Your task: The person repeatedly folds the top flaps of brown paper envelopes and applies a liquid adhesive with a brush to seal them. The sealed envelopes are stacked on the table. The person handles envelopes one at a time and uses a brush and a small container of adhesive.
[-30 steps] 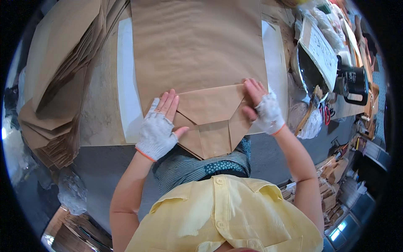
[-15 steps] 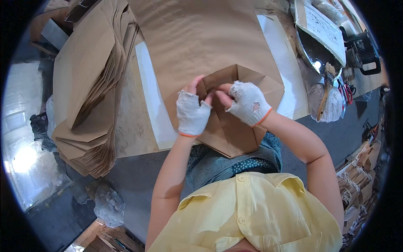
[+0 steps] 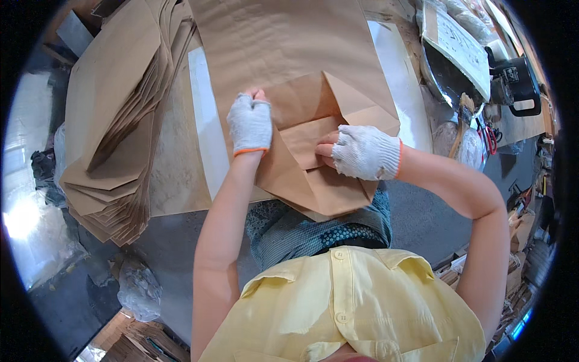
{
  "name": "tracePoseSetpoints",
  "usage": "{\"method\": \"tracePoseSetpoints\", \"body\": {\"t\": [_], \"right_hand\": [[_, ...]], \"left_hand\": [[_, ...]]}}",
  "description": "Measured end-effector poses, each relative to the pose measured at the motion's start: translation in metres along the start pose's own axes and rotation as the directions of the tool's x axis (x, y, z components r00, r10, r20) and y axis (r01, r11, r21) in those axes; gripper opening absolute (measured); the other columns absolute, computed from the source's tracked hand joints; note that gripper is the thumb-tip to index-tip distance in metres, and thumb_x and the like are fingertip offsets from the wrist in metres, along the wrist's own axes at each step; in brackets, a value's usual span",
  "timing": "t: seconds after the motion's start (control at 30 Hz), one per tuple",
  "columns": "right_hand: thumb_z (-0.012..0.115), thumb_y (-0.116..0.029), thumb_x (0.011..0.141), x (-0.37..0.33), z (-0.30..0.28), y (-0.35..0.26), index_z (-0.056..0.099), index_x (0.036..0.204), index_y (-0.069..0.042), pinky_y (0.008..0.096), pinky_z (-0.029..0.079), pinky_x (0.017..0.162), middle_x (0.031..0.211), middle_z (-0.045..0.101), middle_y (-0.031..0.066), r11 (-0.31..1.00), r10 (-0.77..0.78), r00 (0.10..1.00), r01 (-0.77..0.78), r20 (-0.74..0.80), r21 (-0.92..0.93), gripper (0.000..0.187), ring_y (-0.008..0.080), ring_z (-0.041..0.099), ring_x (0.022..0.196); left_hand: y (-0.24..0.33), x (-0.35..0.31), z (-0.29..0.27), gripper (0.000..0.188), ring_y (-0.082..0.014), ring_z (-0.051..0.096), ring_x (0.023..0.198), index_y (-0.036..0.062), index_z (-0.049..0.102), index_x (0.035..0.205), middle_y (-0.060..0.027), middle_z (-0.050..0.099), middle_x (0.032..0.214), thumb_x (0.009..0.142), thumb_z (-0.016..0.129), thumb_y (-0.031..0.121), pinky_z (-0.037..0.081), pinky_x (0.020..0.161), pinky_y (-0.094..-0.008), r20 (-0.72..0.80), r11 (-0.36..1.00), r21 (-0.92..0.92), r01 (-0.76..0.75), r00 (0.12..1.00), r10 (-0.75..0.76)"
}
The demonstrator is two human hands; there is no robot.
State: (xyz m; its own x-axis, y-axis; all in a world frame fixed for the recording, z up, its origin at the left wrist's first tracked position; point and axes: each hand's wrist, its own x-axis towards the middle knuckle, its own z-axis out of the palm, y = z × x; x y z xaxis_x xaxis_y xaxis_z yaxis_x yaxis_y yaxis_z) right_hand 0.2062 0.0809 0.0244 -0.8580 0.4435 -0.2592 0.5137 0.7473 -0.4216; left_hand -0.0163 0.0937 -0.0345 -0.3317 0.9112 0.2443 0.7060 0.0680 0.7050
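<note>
A brown paper bag (image 3: 289, 66) lies flat on the worktable (image 3: 181, 175), its folded bottom end at the near edge. A stack of brown bags (image 3: 114, 114) lies to the left. The left hand (image 3: 250, 123), fingers curled together, presses the fold's left side. The right hand (image 3: 362, 152), fingers together, presses the small centre flap (image 3: 304, 142).

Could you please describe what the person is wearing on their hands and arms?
Both hands, left hand and right hand, wear white knitted fingerless gloves with orange-trimmed cuffs, leaving the fingertips uncovered. The forearms are bare, with no sleeves reaching them; a pale yellow buttoned shirt with a collar covers the torso.
</note>
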Motion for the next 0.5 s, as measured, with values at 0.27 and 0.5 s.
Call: {"method": "tracePoseSetpoints", "body": {"t": [0.27, 0.5], "right_hand": [[0.069, -0.023, 0.081, 0.045, -0.041, -0.002, 0.076, 0.098, -0.014, 0.0394, 0.057, 0.076, 0.106, 0.073, 0.0083, 0.788, 0.518, 0.754, -0.237, 0.405, -0.568, 0.021, 0.0264, 0.071, 0.094], [0.063, -0.014, 0.090, -0.016, -0.026, -0.002, 0.065, 0.120, -0.005, 0.0352, 0.052, 0.093, 0.120, 0.064, 0.0118, 0.663, 0.589, 0.776, -0.305, 0.225, -0.684, 0.031, 0.0244, 0.063, 0.113]], "left_hand": [[0.090, -0.009, -0.052, 0.025, -0.0283, 0.071, 0.090, 0.0068, 0.070, 0.104, -0.0149, 0.072, 0.103, 0.081, 0.062, 0.014, 0.058, 0.078, -0.0407, 0.878, 0.568, 0.474, -0.672, 0.315, -0.360], [0.045, -0.040, -0.090, 0.055, -0.0379, 0.059, 0.111, 0.0038, 0.053, 0.124, -0.0194, 0.050, 0.126, 0.073, 0.071, 0.010, 0.056, 0.085, -0.0473, 0.848, 0.736, 0.351, -0.579, 0.530, 0.013]]}}
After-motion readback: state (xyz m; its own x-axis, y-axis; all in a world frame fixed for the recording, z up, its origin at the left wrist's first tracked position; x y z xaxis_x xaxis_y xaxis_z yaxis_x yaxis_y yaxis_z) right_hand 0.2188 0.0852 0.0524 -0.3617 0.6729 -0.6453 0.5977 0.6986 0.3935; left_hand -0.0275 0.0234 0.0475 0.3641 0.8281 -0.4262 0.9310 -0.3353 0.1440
